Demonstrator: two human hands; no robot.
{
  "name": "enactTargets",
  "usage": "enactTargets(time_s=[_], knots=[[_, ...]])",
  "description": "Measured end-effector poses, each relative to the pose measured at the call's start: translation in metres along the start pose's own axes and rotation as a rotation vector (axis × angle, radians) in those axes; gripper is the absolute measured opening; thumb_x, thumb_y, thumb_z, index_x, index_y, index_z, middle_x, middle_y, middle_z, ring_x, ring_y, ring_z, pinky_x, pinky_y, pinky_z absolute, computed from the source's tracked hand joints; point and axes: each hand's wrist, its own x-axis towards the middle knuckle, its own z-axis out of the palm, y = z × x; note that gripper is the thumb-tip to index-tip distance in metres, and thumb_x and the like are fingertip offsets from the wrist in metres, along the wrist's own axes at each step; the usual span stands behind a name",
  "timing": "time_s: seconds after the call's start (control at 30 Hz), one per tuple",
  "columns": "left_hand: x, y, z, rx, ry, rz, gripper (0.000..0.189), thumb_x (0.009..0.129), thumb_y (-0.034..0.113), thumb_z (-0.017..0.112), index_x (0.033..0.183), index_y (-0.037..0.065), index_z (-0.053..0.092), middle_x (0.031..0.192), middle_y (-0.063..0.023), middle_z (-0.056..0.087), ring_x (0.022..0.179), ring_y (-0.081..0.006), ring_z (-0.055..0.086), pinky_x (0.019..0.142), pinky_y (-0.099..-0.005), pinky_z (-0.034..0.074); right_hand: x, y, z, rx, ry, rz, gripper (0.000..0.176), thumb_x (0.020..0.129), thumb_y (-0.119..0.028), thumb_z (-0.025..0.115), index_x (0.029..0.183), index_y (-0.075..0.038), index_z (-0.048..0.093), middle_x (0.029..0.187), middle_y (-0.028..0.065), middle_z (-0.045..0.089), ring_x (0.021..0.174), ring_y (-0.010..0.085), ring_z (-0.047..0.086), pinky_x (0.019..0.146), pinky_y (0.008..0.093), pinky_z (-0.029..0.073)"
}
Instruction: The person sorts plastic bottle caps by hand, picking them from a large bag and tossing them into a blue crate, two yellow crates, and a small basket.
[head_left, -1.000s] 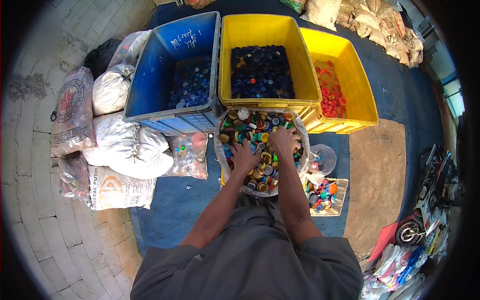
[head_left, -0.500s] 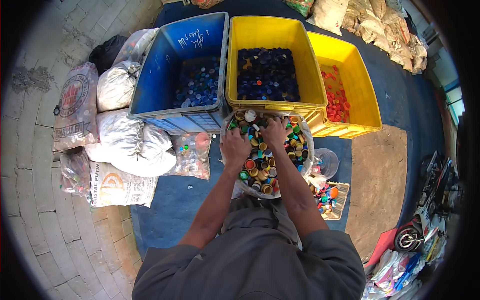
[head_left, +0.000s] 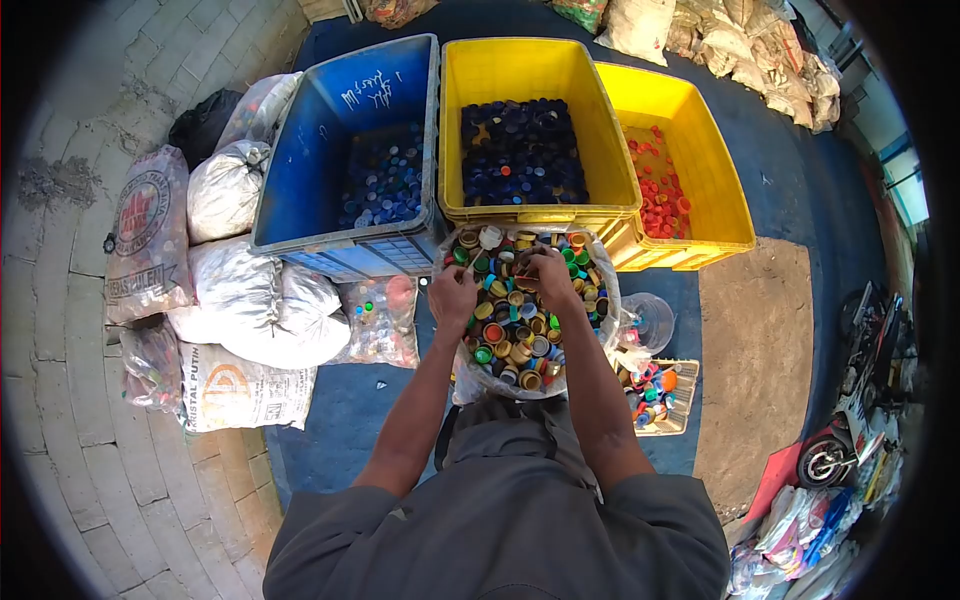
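A round, plastic-lined container [head_left: 608,330] full of mixed bottle caps [head_left: 518,330] stands in front of me. Over its left side is my left hand [head_left: 453,296], fingers curled together near a small white piece; what they hold, if anything, is too small to make out. My right hand [head_left: 547,277] is above the caps at the far right part of the container, its fingers drawn together in a pinch. Something small and dark may be at those fingertips, but I cannot make it out. A white cap [head_left: 490,237] lies near the container's far rim.
Behind the container stand a blue crate [head_left: 345,90], a yellow crate [head_left: 520,70] with dark blue caps and another yellow crate [head_left: 690,110] with red caps. Filled sacks [head_left: 235,290] pile up at left. A small basket [head_left: 685,400] and clear tub [head_left: 652,322] sit at right.
Both hands have lifted from among the caps, and their fingers have drawn together. The left hand has shifted slightly left. The whole view has moved a little.
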Motion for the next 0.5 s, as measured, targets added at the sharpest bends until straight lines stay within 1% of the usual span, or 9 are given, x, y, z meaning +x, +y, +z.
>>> enactTargets(time_s=[0.03, 0.1, 0.17, 0.2, 0.23, 0.37, 0.4, 0.47, 0.5], knots=[[-0.008, 0.003, 0.0, -0.076, 0.01, -0.031, 0.018, 0.085, 0.021, 0.063, 0.089, 0.004, 0.069, 0.078, -0.015, 0.069, 0.075, -0.0332, 0.068, 0.067, -0.0419, 0.052, 0.0, -0.002, 0.002, 0.066, -0.042, 0.083, 0.024, 0.077, -0.006, 0.058, 0.101, -0.004, 0.056, 0.089, 0.0049, 0.057, 0.082, 0.016, 0.057, 0.07, 0.0352, 0.052], [-0.025, 0.012, 0.0, -0.235, 0.026, -0.093, 0.019, 0.085, 0.021, 0.065, 0.089, 0.004, 0.069, 0.075, -0.0144, 0.069, 0.072, -0.0317, 0.068, 0.064, -0.0393, 0.051, -0.006, -0.001, 0.016, 0.062, -0.041, 0.143, 0.021, 0.084, -0.018, 0.062, 0.098, -0.005, 0.055, 0.09, 0.0048, 0.054, 0.084, 0.0144, 0.055, 0.071, 0.0359, 0.053], [-0.04, 0.023, -0.002, -0.302, -0.029, 0.003, 0.02, 0.085, 0.023, 0.066, 0.089, 0.003, 0.068, 0.074, -0.0135, 0.068, 0.069, -0.0288, 0.068, 0.062, -0.037, 0.05, -0.024, -0.003, 0.037, 0.039, -0.018, 0.181, 0.021, 0.089, -0.023, 0.061, 0.098, -0.005, 0.054, 0.09, 0.0048, 0.053, 0.083, 0.0147, 0.055, 0.072, 0.0367, 0.054], [-0.045, 0.023, 0.001, -0.287, -0.05, 0.076, 0.02, 0.085, 0.023, 0.066, 0.089, 0.003, 0.068, 0.074, -0.0129, 0.069, 0.068, -0.0278, 0.068, 0.061, -0.0367, 0.05, -0.019, 0.018, 0.031, 0.011, -0.108, 0.058, 0.021, 0.095, -0.026, 0.057, 0.102, -0.007, 0.053, 0.086, 0.0031, 0.053, 0.08, 0.0139, 0.055, 0.072, 0.0378, 0.054], [-0.047, 0.023, 0.005, -0.272, -0.072, 0.152, 0.02, 0.085, 0.023, 0.066, 0.088, 0.003, 0.068, 0.073, -0.0124, 0.069, 0.067, -0.0269, 0.068, 0.061, -0.0365, 0.05, -0.019, 0.029, 0.028, 0.078, -0.07, 0.053, 0.02, 0.095, -0.026, 0.057, 0.102, -0.008, 0.053, 0.087, 0.003, 0.054, 0.079, 0.014, 0.055, 0.07, 0.0371, 0.054], [-0.032, 0.034, 0.011, -0.391, -0.085, 0.048, 0.025, 0.081, 0.025, 0.07, 0.087, 0.001, 0.068, 0.075, -0.012, 0.068, 0.067, -0.0283, 0.066, 0.061, -0.036, 0.05, -0.029, 0.051, -0.003, 0.318, 0.138, 0.05, 0.014, 0.097, -0.023, 0.052, 0.101, -0.01, 0.051, 0.086, 0.0026, 0.055, 0.075, 0.0147, 0.057, 0.061, 0.0342, 0.05], [-0.018, 0.031, 0.017, -0.348, -0.054, 0.111, 0.03, 0.079, 0.026, 0.07, 0.094, 0.001, 0.066, 0.086, -0.0128, 0.067, 0.083, -0.0293, 0.064, 0.075, -0.0379, 0.049, -0.043, 0.045, -0.008, 0.391, 0.175, 0.07, 0.013, 0.097, -0.023, 0.051, 0.101, -0.011, 0.051, 0.086, 0.0026, 0.055, 0.074, 0.015, 0.057, 0.06, 0.034, 0.05], [0.007, 0.033, 0.026, 0.037, -0.015, 0.253, 0.043, 0.079, 0.029, 0.07, 0.11, 0.002, 0.059, 0.104, -0.0141, 0.063, 0.104, -0.0294, 0.057, 0.09, -0.0428, 0.042, -0.073, 0.033, -0.019, 0.541, 0.159, 0.1, 0.011, 0.098, -0.02, 0.048, 0.104, -0.011, 0.049, 0.085, 0.0025, 0.055, 0.071, 0.0163, 0.057, 0.06, 0.0342, 0.049], [0.017, 0.035, 0.034, 0.136, -0.025, 0.258, 0.047, 0.079, 0.03, 0.071, 0.114, 0.003, 0.056, 0.109, -0.0139, 0.061, 0.108, -0.0301, 0.054, 0.093, -0.0443, 0.04, -0.087, 0.029, -0.024, 0.528, 0.142, 0.094, 0.011, 0.098, -0.019, 0.049, 0.104, -0.011, 0.049, 0.086, 0.0025, 0.055, 0.072, 0.0164, 0.057, 0.061, 0.0341, 0.049]])
